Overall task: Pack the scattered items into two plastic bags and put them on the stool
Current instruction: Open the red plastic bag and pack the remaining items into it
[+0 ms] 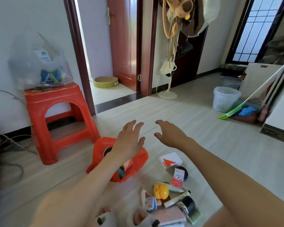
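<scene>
Scattered items [174, 192] lie on the floor [203, 136] nearest the camera, just ahead of the person's feet: yellow round case [161, 191], black round tin [186, 205], white tubes, small printed tin, red-and-white carton [177, 177], and a white box with red mark [170, 160] a bit further out. Red plastic bag [134, 163] sits just left of the pile, mouth slumped, with a few things already in it, including an orange box and something teal. Left hand [129, 141] hovers over the bag, grip wide open, fingers spread, holding nothing. Right hand [170, 134] same: open, empty, above bare floor beyond the pile. Clear plastic bag [44, 68] is filled and sitting on the red stool [56, 115] at far left by the wall, so I judge bag one done and bag two in progress. Suggest: left hand pinches the red bag rim and lifts it to hold the mouth open; right hand feeds in flat rigid boxes first, then round and small stuff on top. Take tubes together to cut trips. Bag film is thin, so box corners may snag: slide in flat side down. Stool top looks mostly taken by the clear bag; second bag will need to sit tight beside it or it could tip off.
</scene>
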